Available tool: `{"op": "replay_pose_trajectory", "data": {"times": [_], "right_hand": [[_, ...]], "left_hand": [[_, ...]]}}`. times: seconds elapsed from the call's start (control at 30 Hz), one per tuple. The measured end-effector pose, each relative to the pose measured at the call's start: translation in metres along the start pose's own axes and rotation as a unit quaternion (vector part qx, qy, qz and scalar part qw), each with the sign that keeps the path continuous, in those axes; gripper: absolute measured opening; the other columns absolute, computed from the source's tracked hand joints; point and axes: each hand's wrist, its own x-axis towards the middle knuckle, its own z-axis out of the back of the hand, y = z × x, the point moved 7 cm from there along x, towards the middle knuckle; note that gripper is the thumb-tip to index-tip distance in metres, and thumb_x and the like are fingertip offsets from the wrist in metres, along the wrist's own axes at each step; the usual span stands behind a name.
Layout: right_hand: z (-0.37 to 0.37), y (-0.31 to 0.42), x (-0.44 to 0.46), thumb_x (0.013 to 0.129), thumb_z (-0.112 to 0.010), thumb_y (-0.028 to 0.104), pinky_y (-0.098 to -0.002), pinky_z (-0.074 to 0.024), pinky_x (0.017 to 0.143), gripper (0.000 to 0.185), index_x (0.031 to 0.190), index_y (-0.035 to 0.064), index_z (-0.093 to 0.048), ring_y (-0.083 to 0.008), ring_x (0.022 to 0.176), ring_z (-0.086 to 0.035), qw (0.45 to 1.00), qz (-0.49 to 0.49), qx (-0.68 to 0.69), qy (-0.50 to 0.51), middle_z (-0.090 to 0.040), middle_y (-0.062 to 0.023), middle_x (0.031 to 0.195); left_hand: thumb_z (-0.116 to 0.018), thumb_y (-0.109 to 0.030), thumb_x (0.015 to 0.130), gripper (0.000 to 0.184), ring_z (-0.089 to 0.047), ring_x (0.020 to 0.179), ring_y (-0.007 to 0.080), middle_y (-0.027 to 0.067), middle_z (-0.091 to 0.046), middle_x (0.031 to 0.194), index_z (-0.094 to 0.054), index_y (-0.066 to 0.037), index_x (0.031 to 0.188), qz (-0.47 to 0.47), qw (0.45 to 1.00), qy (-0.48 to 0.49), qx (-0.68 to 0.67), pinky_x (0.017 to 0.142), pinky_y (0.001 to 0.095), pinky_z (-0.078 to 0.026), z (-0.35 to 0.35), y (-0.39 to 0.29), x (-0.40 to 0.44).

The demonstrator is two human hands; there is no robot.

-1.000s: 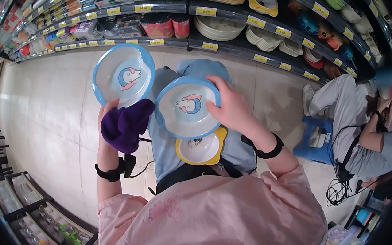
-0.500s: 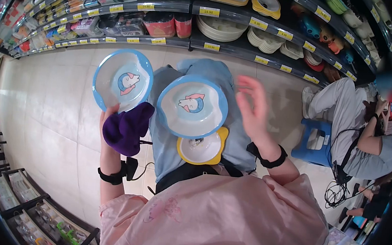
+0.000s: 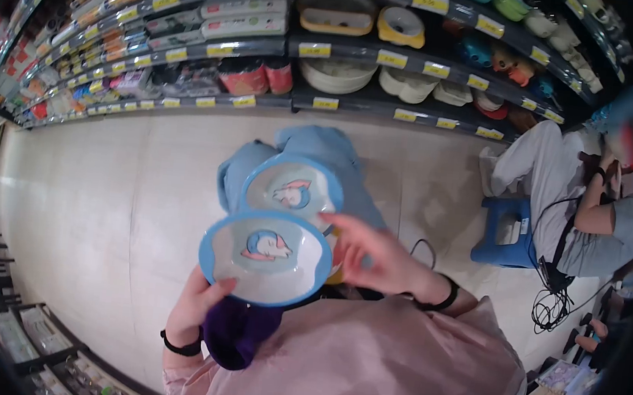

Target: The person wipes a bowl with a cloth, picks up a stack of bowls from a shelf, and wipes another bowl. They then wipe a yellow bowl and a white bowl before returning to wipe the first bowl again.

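My left hand (image 3: pixel 198 304) grips the near rim of a blue-rimmed white bowl (image 3: pixel 278 276), its thumb over the edge. An animal is printed inside the bowl. A dark purple cloth (image 3: pixel 238 335) hangs below that hand, under the bowl. Beyond it, a matching blue-rimmed bowl (image 3: pixel 260 186) lies on my lap, partly covered by the held one. My right hand (image 3: pixel 373 258) is slightly blurred, index finger stretched toward the place where the two rims overlap; whether it touches cannot be told. Beside it shows a sliver of a yellow bowl (image 3: pixel 336 277), mostly hidden.
Shop shelves (image 3: pixel 361 53) with price tags run across the front, holding bowls, trays and packaged goods. To the right, a person in light trousers (image 3: pixel 536 169) is beside a blue stool (image 3: pixel 507 235), with coiled black cables (image 3: pixel 549 311) near. A low rack (image 3: pixel 66 348) stands at lower left.
My left hand has brought its bowl from the left to in front of my body, overlapping the lap bowl. The right hand has come inward toward the bowls. The view has tilted up.
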Motion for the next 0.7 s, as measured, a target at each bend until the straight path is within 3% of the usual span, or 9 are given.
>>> {"op": "replay_pose_trajectory", "data": {"times": [0.03, 0.1, 0.2, 0.27, 0.3, 0.33, 0.47, 0.57, 0.7], "right_hand": [[-0.004, 0.007, 0.000, 0.079, -0.059, 0.015, -0.0245, -0.0455, 0.057, 0.055, 0.127, 0.0096, -0.033, -0.0150, 0.062, -0.059, 0.997, 0.008, -0.066, -0.040, -0.059, -0.0079, 0.080], [0.003, 0.011, -0.002, 0.078, -0.059, 0.016, -0.0268, -0.0464, 0.058, 0.055, 0.126, 0.0093, -0.033, -0.0185, 0.063, -0.060, 0.986, 0.007, -0.137, -0.090, -0.060, -0.0105, 0.084], [0.041, -0.022, -0.013, 0.077, -0.054, 0.003, -0.0232, -0.0463, 0.064, 0.050, 0.123, 0.0025, -0.035, -0.0122, 0.072, -0.057, 0.976, -0.060, -0.040, -0.203, -0.055, -0.0069, 0.098], [0.081, -0.033, -0.024, 0.079, -0.053, 0.011, -0.0252, -0.0474, 0.048, 0.044, 0.120, 0.0056, -0.037, -0.0153, 0.062, -0.059, 0.951, 0.008, 0.045, -0.305, -0.058, -0.0099, 0.085], [0.105, -0.035, -0.029, 0.080, -0.052, 0.009, -0.0235, -0.0473, 0.052, 0.044, 0.120, 0.0034, -0.037, -0.0122, 0.066, -0.057, 0.940, -0.004, 0.073, -0.334, -0.056, -0.0078, 0.090], [0.130, -0.036, -0.035, 0.080, -0.052, 0.007, -0.0218, -0.0472, 0.056, 0.043, 0.120, 0.0011, -0.037, -0.0092, 0.069, -0.056, 0.926, -0.016, 0.102, -0.362, -0.055, -0.0056, 0.095], [0.233, -0.071, -0.041, 0.082, -0.053, 0.013, -0.0260, -0.0503, 0.056, 0.036, 0.114, 0.0014, -0.041, -0.0153, 0.067, -0.058, 0.890, -0.090, 0.141, -0.423, -0.055, -0.0086, 0.091], [0.305, -0.113, -0.032, 0.081, -0.052, 0.011, -0.0282, -0.0528, 0.056, 0.033, 0.110, -0.0010, -0.042, -0.0202, 0.066, -0.061, 0.848, -0.068, 0.106, -0.515, -0.056, -0.0136, 0.088], [0.378, -0.151, 0.005, 0.082, -0.053, 0.010, -0.0299, -0.0543, 0.059, 0.033, 0.110, -0.0024, -0.041, -0.0236, 0.070, -0.062, 0.830, -0.042, 0.150, -0.536, -0.057, -0.0157, 0.090]], "left_hand": [[-0.050, -0.007, 0.083, 0.047, -0.040, 0.113, 0.0172, 0.0098, -0.045, 0.122, -0.033, 0.002, 0.126, 0.013, 0.999, 0.040, 0.014, 0.096, 0.0316, -0.030, -0.011, 0.005, 0.005], [-0.051, -0.008, 0.082, 0.047, -0.043, 0.110, 0.0182, 0.0106, -0.046, 0.120, -0.035, 0.003, 0.125, -0.003, 0.998, 0.062, 0.032, 0.093, 0.0313, -0.033, -0.037, -0.002, 0.022], [-0.048, -0.011, 0.085, 0.050, -0.049, 0.102, 0.0174, 0.0118, -0.053, 0.109, -0.029, 0.001, 0.129, -0.021, 0.991, 0.106, 0.073, 0.090, 0.0298, -0.035, -0.057, -0.010, 0.038], [-0.045, -0.017, 0.088, 0.049, -0.057, 0.080, 0.0166, 0.0110, -0.060, 0.083, -0.028, 0.002, 0.130, -0.053, 0.978, 0.197, 0.042, 0.077, 0.0256, -0.042, -0.073, -0.027, 0.044], [-0.041, -0.025, 0.090, 0.050, -0.056, 0.063, 0.0150, 0.0088, -0.057, 0.064, -0.027, 0.001, 0.131, -0.074, 0.984, 0.146, 0.068, 0.066, 0.0224, -0.043, -0.072, -0.035, 0.048], [-0.035, -0.034, 0.092, 0.051, -0.054, 0.061, 0.0123, 0.0067, -0.056, 0.065, -0.031, 0.000, 0.129, -0.091, 0.985, 0.127, 0.074, 0.062, 0.0217, -0.042, -0.067, -0.042, 0.049], [-0.027, -0.044, 0.091, 0.055, -0.047, 0.048, 0.0104, 0.0015, -0.046, 0.054, -0.043, 0.002, 0.116, -0.106, 0.993, -0.055, -0.019, 0.048, 0.0220, -0.037, -0.029, -0.037, 0.059], [-0.030, -0.041, 0.090, 0.052, -0.042, 0.048, 0.0099, 0.0008, -0.042, 0.049, -0.043, 0.002, 0.114, -0.148, 0.977, -0.139, -0.062, 0.058, 0.0205, -0.038, 0.013, -0.023, 0.068], [-0.032, -0.039, 0.090, 0.049, -0.038, 0.048, 0.0092, -0.0002, -0.041, 0.048, -0.044, 0.002, 0.114, -0.160, 0.972, -0.151, -0.076, 0.063, 0.0194, -0.036, 0.054, -0.016, 0.064]]}}
